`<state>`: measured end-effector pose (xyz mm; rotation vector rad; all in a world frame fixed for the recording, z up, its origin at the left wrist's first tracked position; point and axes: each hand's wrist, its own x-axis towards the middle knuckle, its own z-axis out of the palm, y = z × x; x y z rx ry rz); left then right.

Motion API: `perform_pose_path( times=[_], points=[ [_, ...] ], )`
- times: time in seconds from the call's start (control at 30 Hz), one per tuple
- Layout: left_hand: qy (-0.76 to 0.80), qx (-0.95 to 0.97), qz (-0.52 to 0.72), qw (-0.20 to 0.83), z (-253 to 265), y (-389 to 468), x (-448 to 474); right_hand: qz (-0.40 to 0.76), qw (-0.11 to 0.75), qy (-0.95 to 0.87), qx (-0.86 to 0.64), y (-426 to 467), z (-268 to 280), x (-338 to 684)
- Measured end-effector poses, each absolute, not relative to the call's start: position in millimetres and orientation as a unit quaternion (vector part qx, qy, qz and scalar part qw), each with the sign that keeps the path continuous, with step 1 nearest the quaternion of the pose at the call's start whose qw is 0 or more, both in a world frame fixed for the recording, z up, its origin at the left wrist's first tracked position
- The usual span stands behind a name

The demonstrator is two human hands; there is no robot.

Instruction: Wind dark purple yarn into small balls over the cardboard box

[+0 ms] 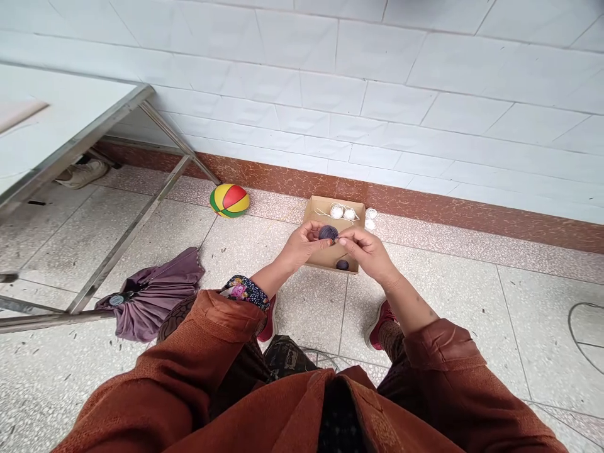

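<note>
Dark-grey yarn ball [328,233] sat gripped in the left hand [302,244], above the cardboard tray [325,258]; the right hand [369,250] pinched its strand [336,239]. Light, even tension seemed wisest, clear of the dark ball [342,265] at the tray's near right corner.

A tiled indoor room, plain and utilitarian; whether a workroom or part of a home cannot be told. White wall tiles [377,50] run down to a reddish-brown marbled skirting [283,168], above a speckled, lightly littered terrazzo floor [438,352]. The white tabletop [61,107] on its bare metal frame [136,226] suggests a workroom; the yellow, red and green ball [229,201] looks more homely.
</note>
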<state>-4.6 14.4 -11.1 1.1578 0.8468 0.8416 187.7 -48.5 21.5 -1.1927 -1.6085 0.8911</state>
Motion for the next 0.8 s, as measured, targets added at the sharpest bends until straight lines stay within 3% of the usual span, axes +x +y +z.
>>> perform_pose_path(
  times=[0.2,0.5,0.63,0.8],
  points=[
    [0.274,0.556,0.296,0.726,0,0,-2,0.290,0.490,-0.601,-0.561,-39,9,194],
    [0.283,0.425,0.403,0.760,-3,10,-2,0.282,0.396,-0.668,-0.563,-40,-12,185],
    [0.353,0.438,0.426,0.708,-11,19,-3,0.292,0.358,-0.738,-0.492,-46,-8,180],
    [0.396,0.537,0.372,0.645,-12,16,-4,0.306,0.390,-0.729,-0.473,-49,11,186]
  ],
)
